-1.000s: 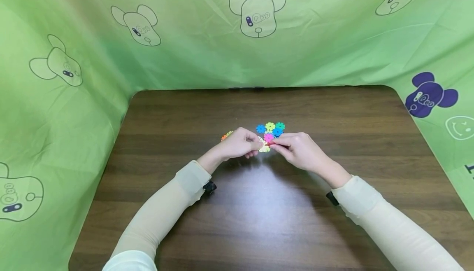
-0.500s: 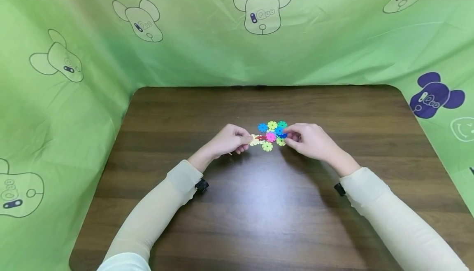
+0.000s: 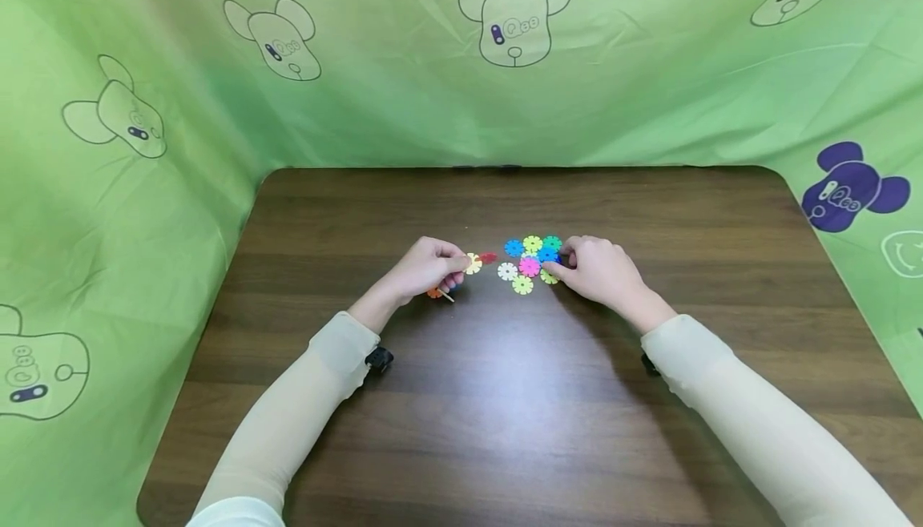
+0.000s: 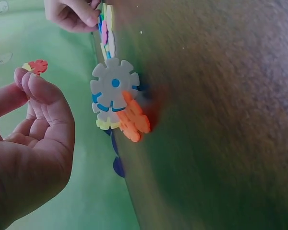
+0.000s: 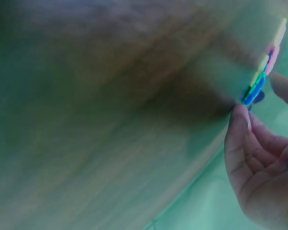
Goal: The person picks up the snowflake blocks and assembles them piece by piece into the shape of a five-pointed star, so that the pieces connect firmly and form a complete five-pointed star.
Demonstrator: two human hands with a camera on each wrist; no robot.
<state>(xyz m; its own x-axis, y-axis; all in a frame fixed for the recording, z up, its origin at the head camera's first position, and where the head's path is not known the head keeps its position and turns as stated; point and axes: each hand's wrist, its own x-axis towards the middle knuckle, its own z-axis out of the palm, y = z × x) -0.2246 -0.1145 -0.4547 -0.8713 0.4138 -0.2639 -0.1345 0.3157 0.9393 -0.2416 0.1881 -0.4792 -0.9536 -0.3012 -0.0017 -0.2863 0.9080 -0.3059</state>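
A flat cluster of joined snowflake discs (image 3: 530, 263), in blue, green, pink, white and yellow, lies mid-table. My right hand (image 3: 562, 263) pinches its right edge at a blue disc (image 5: 252, 93); the cluster (image 5: 264, 67) shows edge-on in the right wrist view. My left hand (image 3: 461, 264) sits a little left of the cluster and pinches a small yellow disc joined to a red one (image 3: 479, 260). The left wrist view shows this pair (image 4: 36, 66) at my fingertips (image 4: 24, 79). The gap between the pair and the cluster is small.
A loose pile of discs lies under my left hand, with a white one (image 4: 115, 84) and an orange one (image 4: 134, 122) (image 3: 435, 293) on top. The dark wooden table (image 3: 505, 399) has green printed cloth (image 3: 144, 191) hanging behind and at both sides.
My left hand has pulled left, taking the yellow and red pair away from the cluster. My right hand shifted right and stays on the cluster's edge.
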